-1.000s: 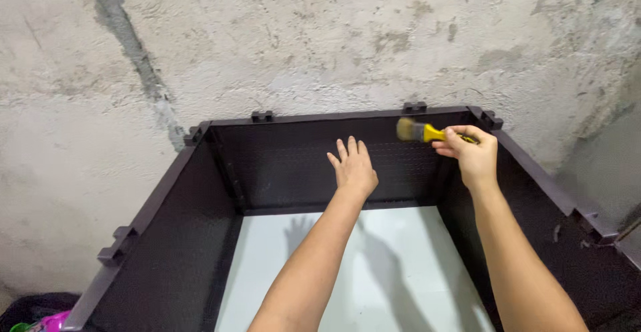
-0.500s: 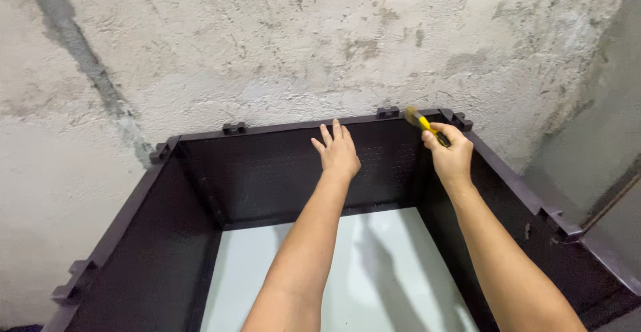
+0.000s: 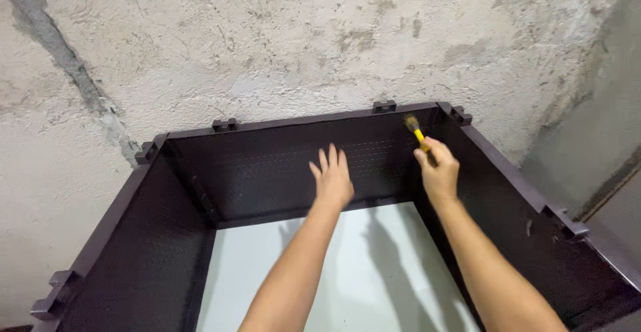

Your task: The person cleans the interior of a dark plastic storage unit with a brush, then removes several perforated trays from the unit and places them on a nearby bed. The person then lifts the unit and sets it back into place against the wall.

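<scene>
Our right hand grips a yellow-handled brush, bristles at 11 o'clock on the dark crate wall; our left hand, fingers spread and holding nothing, hovers beside it.

Wall: rough grey plastered concrete wall, stained, with a dark diagonal streak at left.
Floor: pale smooth floor, crossed by shadows.
</scene>
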